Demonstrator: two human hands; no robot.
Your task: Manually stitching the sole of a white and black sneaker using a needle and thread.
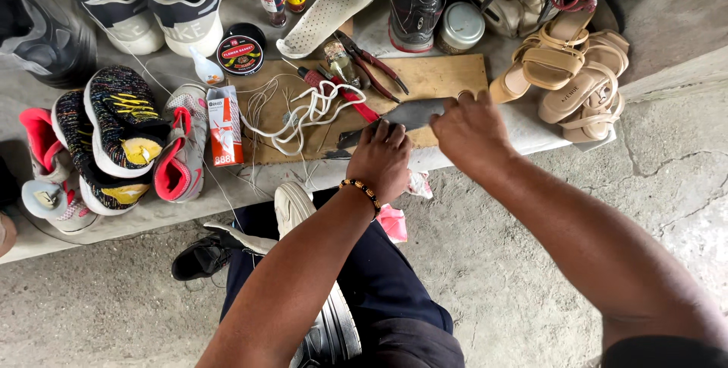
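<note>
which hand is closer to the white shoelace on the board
Left. The left hand presses on the grey piece just right of the shoelace. The right hand holds the piece's far end, farther right.

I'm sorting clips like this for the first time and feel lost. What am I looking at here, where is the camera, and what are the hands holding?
There is no machine here: one camera sits on a person's head and looks down at their own two bare hands. The left hand, with a beaded bracelet, and the right hand both grip a flat dark grey piece over a wooden board. On the board lie a tangled white lace and red-handled pliers. Around it are knitted sneakers, a white insole, tan sandals and a round black tin. A shoe rests on the person's lap.
</note>
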